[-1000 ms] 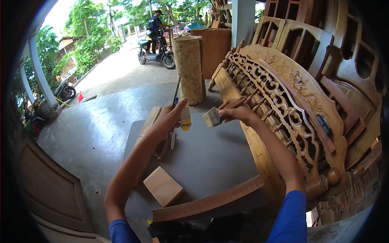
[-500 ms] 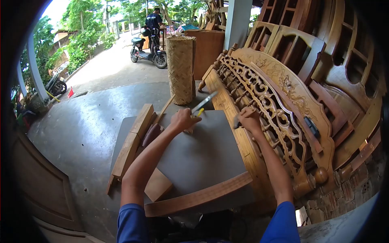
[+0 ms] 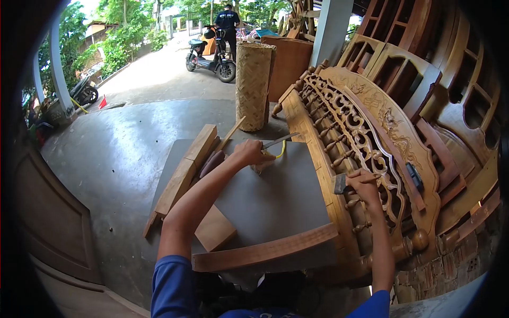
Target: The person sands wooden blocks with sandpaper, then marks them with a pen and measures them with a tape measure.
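My left hand (image 3: 249,153) is closed around a narrow grey metal blade (image 3: 280,140) that points right, over the far part of the grey board (image 3: 265,196). A curved yellow strip (image 3: 283,150) shows beside the blade, and a small pale piece (image 3: 261,167) sits just below the fingers. My right hand (image 3: 363,185) grips a flat brush (image 3: 340,184) with a grey head and wooden handle. It is held over the turned spindles of the carved wooden headboard (image 3: 347,114), near the light wooden rail (image 3: 331,204).
Long wooden bars (image 3: 185,169) and a wooden block (image 3: 214,229) lie on the board's left side. A curved wooden strip (image 3: 265,247) lies along its near edge. Beyond stands a woven mat roll (image 3: 255,87). A person (image 3: 227,26) stands outside by a scooter (image 3: 212,61).
My right hand has moved right and nearer with the brush, away from the rail. The blade in my left hand has tilted flatter. The whole view has shifted slightly.
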